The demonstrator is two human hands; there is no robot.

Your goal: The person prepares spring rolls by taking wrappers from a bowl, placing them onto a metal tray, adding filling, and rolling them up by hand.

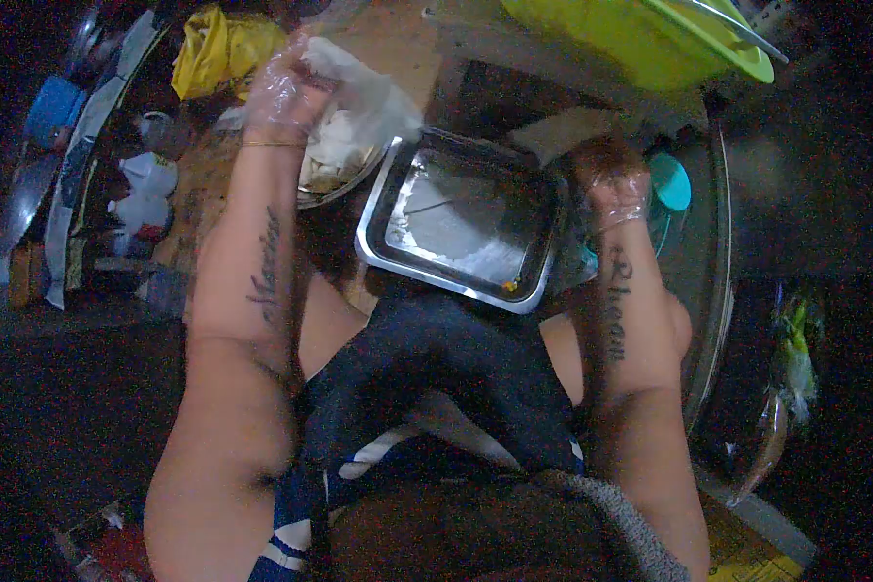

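Note:
My left hand point(291, 92), in a clear plastic glove, is closed on a soft white piece point(349, 70), blurred, that looks like a thin sheet or cloth. It hangs above a round bowl point(367, 179) holding white lumps point(335, 155). A rectangular metal tray point(378, 254) sits between my arms, tilted in view, with white residue along its inside and a small orange bit near its front right corner. My right hand point(615, 179), also gloved, is beside the tray's right edge, close to a teal cup point(670, 182). Its fingers are dark and blurred.
A large lime-green basin point(650, 44) stands at the back right. A yellow bag point(218, 48) lies at the back left. White containers point(145, 179) and a blue item point(56, 107) line the left side. A wrapped leafy vegetable point(797, 359) is at the far right.

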